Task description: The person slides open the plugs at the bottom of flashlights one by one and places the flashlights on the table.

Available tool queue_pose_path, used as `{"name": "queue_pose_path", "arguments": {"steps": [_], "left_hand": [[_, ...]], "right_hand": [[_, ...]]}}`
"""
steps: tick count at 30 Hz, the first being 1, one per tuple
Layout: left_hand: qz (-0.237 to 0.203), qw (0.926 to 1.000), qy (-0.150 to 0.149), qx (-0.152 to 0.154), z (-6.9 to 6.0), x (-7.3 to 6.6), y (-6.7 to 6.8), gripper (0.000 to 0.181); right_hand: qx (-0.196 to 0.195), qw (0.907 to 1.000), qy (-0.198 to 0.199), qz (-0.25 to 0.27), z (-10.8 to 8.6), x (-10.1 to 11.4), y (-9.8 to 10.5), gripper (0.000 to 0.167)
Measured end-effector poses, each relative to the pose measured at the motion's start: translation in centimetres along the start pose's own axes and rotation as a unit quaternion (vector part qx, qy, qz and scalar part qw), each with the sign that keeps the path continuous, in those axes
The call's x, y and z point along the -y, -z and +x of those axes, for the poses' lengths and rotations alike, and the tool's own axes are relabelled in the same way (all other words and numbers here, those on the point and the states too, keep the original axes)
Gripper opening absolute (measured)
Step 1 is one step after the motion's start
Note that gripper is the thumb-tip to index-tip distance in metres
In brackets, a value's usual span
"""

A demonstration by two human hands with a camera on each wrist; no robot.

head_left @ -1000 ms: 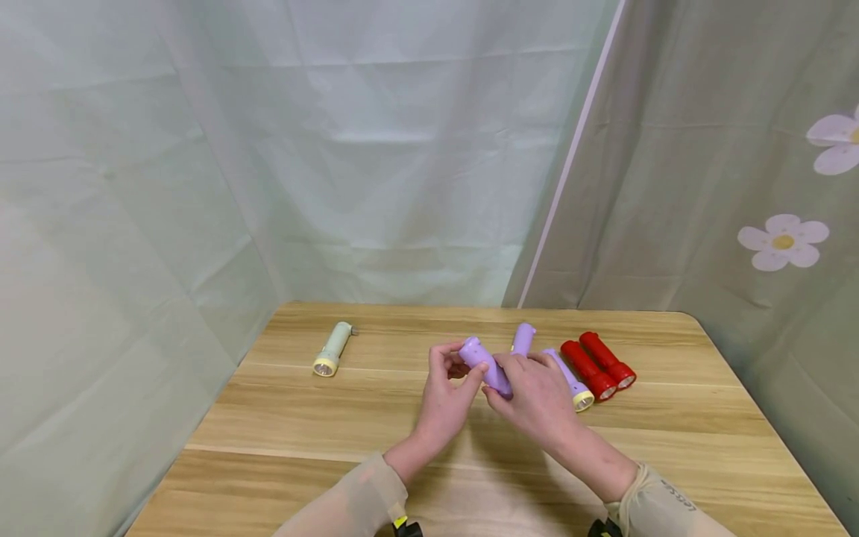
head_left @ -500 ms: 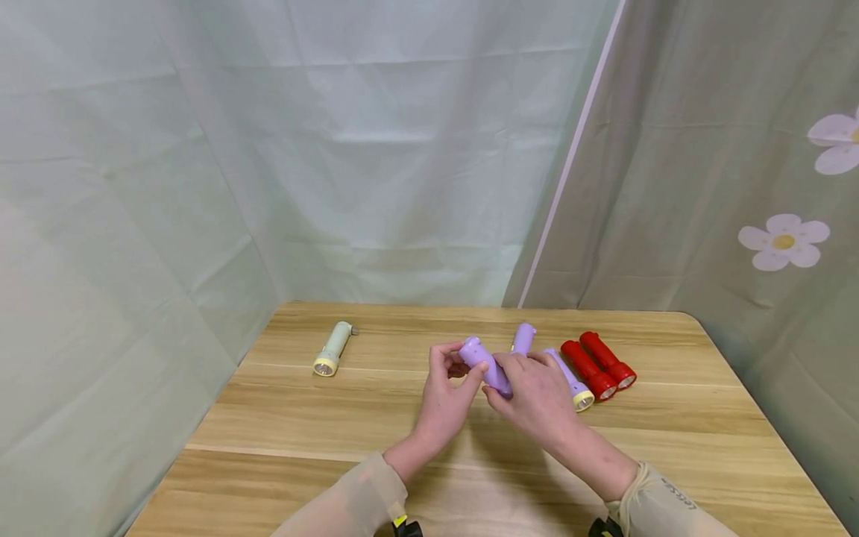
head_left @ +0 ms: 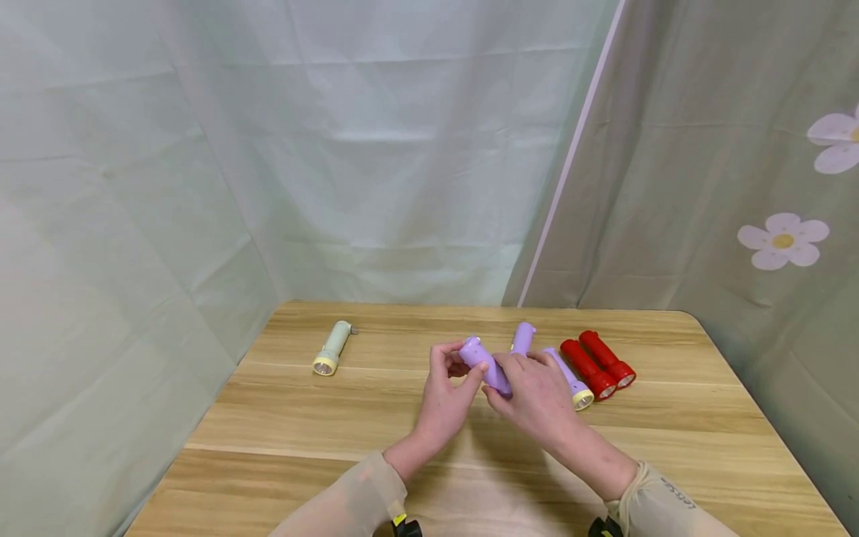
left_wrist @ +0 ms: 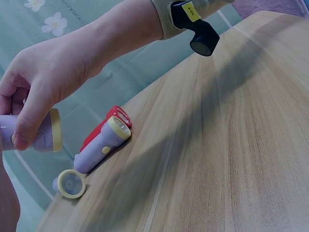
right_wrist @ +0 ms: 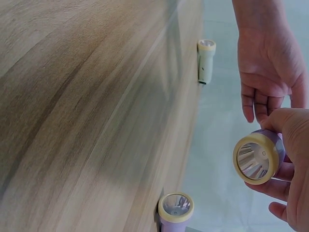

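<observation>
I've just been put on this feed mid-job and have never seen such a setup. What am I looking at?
There's no machine: these are one person's bare hands. The widest view looks forward and down from the head; the others look from the left and right wrists. The left hand and right hand together hold a purple, cylindrical, plastic-looking flashlight. On the wood-grained table lie a pale green flashlight with a yellow rim to the left and, to the right, two more purple flashlights and two red flashlights.

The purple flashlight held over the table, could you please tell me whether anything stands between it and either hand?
Nothing visible does: the left hand touches the held purple flashlight at its tail end, and the right hand grips it near the lens.
</observation>
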State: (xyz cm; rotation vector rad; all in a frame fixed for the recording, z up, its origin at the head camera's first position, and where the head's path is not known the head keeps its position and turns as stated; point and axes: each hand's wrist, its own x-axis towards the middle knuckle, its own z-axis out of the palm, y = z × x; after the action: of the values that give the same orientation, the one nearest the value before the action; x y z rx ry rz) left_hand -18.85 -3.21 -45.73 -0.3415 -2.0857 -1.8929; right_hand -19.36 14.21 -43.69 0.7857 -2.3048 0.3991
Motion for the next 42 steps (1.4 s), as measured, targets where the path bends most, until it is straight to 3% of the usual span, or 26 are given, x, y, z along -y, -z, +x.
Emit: {"name": "queue_pose_path", "arguments": {"steps": [42], "left_hand": [[-0.005,1.0000,-0.003,-0.001,-0.11,0.14,0.15,0.044]], "right_hand": [[-0.003,0.9999,0.012,-0.007,-0.03,0.17,-0.32,0.036]]}}
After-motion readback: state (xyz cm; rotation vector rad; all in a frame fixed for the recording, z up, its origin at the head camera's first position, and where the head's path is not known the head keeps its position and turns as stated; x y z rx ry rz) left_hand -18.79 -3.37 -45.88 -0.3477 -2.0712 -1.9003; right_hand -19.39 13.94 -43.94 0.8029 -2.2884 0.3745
